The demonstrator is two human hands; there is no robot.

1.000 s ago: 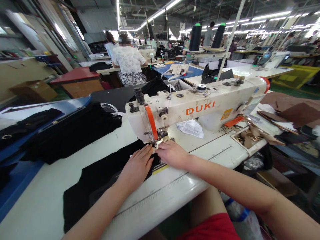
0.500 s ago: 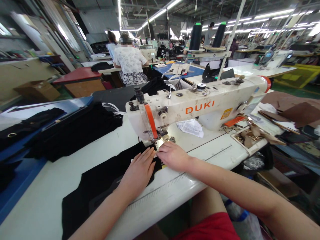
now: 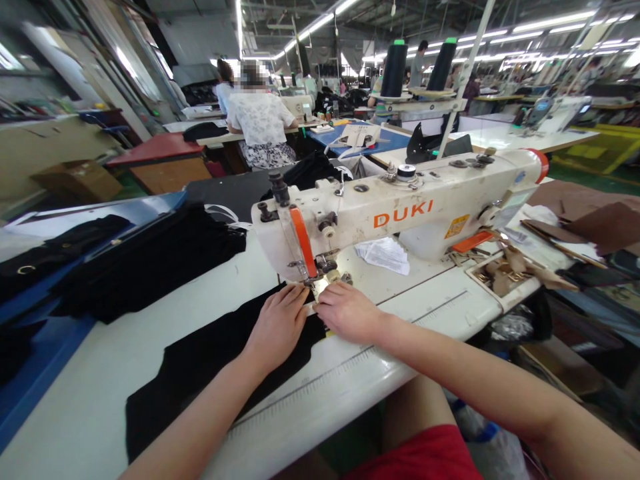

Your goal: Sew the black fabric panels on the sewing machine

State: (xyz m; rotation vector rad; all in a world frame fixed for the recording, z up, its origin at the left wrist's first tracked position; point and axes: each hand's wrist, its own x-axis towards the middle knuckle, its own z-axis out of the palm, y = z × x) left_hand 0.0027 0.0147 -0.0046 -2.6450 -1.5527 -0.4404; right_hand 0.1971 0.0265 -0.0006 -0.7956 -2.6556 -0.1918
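My left hand (image 3: 278, 323) lies on a piece of black fabric (image 3: 210, 360), its fingers stretched towards the needle area. On the other side of the presser foot (image 3: 313, 285), my right hand (image 3: 350, 311) is closed in a pinch, fingertips down on the machine bed. A small white piece (image 3: 311, 309) shows between the two hands, at the right fingertips; its kind is too small to tell. The sewing machine (image 3: 400, 207) is lit at its needle, where my fingers hide the exact stitching point.
A stack of white printed slips (image 3: 383, 256) lies under the machine arm. A tray (image 3: 500, 280) with metal and tan parts is at the right. Black fabric pieces (image 3: 155, 260) are piled at the left. A person in a patterned shirt (image 3: 260, 120) sits further back.
My left hand has slid forward and right to the presser foot, its fingers drawn closer together. A white bit beside it now shows between both hands. My right hand has barely moved.
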